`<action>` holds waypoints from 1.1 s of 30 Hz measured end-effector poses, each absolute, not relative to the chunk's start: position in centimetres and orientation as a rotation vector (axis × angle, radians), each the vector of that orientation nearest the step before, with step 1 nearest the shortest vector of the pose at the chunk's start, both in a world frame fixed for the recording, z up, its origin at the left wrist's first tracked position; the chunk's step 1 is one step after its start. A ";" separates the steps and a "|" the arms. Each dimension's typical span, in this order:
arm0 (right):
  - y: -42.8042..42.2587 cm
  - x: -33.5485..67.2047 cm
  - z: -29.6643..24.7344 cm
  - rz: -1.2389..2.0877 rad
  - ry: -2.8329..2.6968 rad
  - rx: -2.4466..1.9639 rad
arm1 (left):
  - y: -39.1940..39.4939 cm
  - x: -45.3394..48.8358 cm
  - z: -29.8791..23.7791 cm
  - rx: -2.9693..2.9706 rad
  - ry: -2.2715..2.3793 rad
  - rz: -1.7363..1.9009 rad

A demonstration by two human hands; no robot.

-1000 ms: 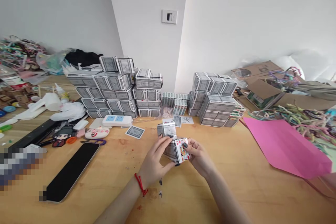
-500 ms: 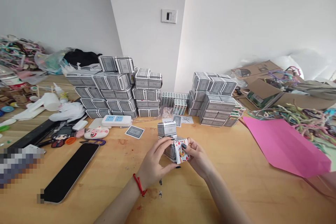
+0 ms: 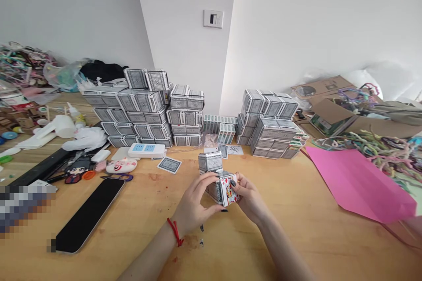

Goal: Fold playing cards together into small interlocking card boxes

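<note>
Card block [image 3: 214, 192], grey patterned sides outward, sits between my two hands around the middle of the counter [image 3: 148, 219], well in from its far edge. My left hand [image 3: 197, 199] is spread in a wide curve about it, fingers over the top and thumb down by the lower edge, which I take to be a brace against sliding or tipping. My right hand [image 3: 249, 195] is narrow, its thumb laid on a red-suited face card [image 3: 228, 194] at the block's right end; the press seems meant to hold that card in line with the end. Whether the block rests on the counter or is held just above it, I cannot tell. A second block [image 3: 210, 161] stands just behind; my left hand hides whether the two are joined.

Along the far edge, the left stack [image 3: 145, 118], the middle stack [image 3: 186, 116] and the right stack [image 3: 273, 136] are piled in layers, probably so that they stand out of my elbows' way. On the counter's left side lies the phone [image 3: 90, 215], and towards its right edge the pink sheet [image 3: 359, 184], both well apart from my hands.
</note>
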State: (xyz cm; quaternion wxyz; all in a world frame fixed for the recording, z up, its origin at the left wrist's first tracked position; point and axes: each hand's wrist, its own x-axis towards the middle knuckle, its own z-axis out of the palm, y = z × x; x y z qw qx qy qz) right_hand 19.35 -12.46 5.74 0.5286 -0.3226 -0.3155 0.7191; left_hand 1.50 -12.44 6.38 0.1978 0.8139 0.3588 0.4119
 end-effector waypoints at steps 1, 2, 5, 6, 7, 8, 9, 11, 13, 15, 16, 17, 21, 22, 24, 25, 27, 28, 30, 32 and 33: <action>-12.5 19.4 5.7 1.719 -0.758 -0.767 | -12.4 1.5 6.4 2.279 1.003 1.150; -12.5 19.4 5.7 1.719 -0.764 -0.762 | -12.4 1.6 6.4 2.282 1.001 1.147; -12.5 19.4 5.7 1.726 -0.782 -0.746 | -12.5 1.6 6.4 2.286 1.001 1.146; -12.6 19.4 5.7 1.731 -0.787 -0.738 | -12.5 1.6 6.5 2.286 1.000 1.144; -12.6 19.4 5.7 1.737 -0.792 -0.731 | -12.5 1.6 6.5 2.286 0.999 1.141; -12.6 19.4 5.8 1.741 -0.796 -0.727 | -12.5 1.6 6.5 2.286 0.997 1.136; -12.6 19.4 5.8 1.748 -0.799 -0.722 | -12.5 1.6 6.6 2.285 0.995 1.133; -12.5 19.4 5.7 1.760 -0.796 -0.715 | -12.5 1.6 6.5 2.280 0.992 1.130; -12.5 19.4 5.6 1.770 -0.786 -0.710 | -12.5 1.6 6.5 2.272 0.997 1.137; -12.4 19.5 5.5 1.772 -0.772 -0.704 | -12.5 1.7 6.5 2.266 1.004 1.145; -12.4 19.5 5.4 1.772 -0.764 -0.702 | -12.6 1.8 6.5 2.264 1.006 1.149; -12.4 19.5 5.3 1.774 -0.756 -0.700 | -12.6 1.8 6.5 2.262 1.006 1.157; -12.4 19.5 5.1 1.767 -0.727 -0.696 | -12.6 1.8 6.4 2.260 0.979 1.209; -12.4 19.4 5.1 1.763 -0.721 -0.695 | -12.6 1.8 6.3 2.262 0.965 1.222; -12.4 19.3 5.1 1.758 -0.713 -0.689 | -12.6 1.7 6.2 2.264 0.939 1.242; -12.4 19.2 5.1 1.758 -0.711 -0.687 | -12.6 1.7 6.1 2.261 0.930 1.251; -12.4 19.2 5.3 1.756 -0.709 -0.689 | -12.6 1.7 5.9 2.246 0.917 1.271; -12.4 19.1 5.4 1.752 -0.711 -0.694 | -12.6 1.7 5.8 2.237 0.911 1.277; -12.4 19.2 5.5 1.743 -0.720 -0.709 | -12.6 1.8 5.7 2.224 0.905 1.281; -12.5 19.2 5.6 1.732 -0.736 -0.723 | -12.5 1.8 5.5 2.226 0.910 1.275; -12.4 19.2 5.6 1.727 -0.744 -0.729 | -12.5 1.8 5.5 2.232 0.919 1.269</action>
